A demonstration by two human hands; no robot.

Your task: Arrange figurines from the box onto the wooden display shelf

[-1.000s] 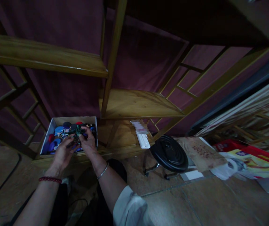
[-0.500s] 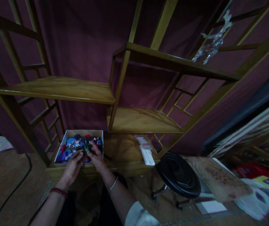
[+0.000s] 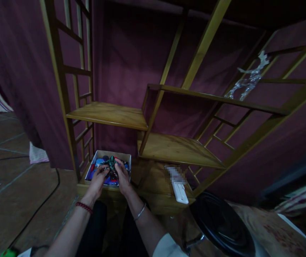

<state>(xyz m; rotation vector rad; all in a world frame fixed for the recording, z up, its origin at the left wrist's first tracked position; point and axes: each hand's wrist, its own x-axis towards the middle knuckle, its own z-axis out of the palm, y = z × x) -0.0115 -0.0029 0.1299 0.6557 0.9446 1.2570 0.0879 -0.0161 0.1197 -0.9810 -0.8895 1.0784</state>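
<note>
A small dark green figurine [image 3: 112, 163] is held between my two hands, over an open white box. My left hand [image 3: 98, 181] has its fingers closed on the figurine's left side. On the other side, my right hand [image 3: 122, 177] grips it with thumb and fingers. The box [image 3: 125, 157] stands at the left end of the low shelf. Small blue, red, purple and black figures [image 3: 99, 162] fill it, partly hidden by my hands.
Wooden shelves [image 3: 107, 113] rise in front of me, above the box. A white flat item [image 3: 180, 192], partly blurred out, lies right of it. A clear deer ornament [image 3: 249, 80] stands on an upper shelf. A black round stool [image 3: 222, 225] is at lower right; a cable [image 3: 46, 197] crosses the floor.
My view has turned left, so the shelves, box and stool appear further right and lower. The figurine, still in both hands, shows more upright, its head and limbs spread into view.
</note>
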